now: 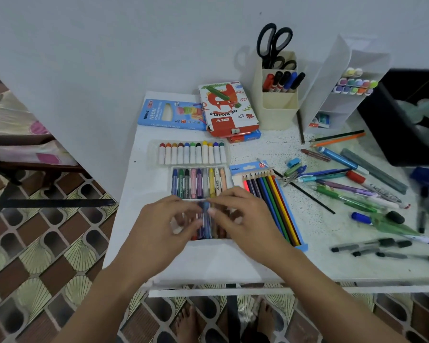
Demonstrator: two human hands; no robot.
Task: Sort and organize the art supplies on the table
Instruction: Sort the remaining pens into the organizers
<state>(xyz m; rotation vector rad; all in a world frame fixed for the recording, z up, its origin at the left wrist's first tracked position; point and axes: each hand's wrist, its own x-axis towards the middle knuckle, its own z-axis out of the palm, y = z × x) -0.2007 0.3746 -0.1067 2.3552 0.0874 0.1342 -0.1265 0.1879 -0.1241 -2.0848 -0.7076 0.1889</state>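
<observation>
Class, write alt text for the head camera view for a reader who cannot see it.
Two hands, left hand and right hand, arrange oil pastels in a tray at the white table's front edge; loose pens lie scattered to the right.

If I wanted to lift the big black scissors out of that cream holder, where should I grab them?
Take the scissors by the two black handle loops, coming straight down from above. They stand blades-down in the back compartment of the cream holder, so only the loops stick up above the rim. The markers sit in the front compartment, so lifting straight up should avoid them.
</observation>
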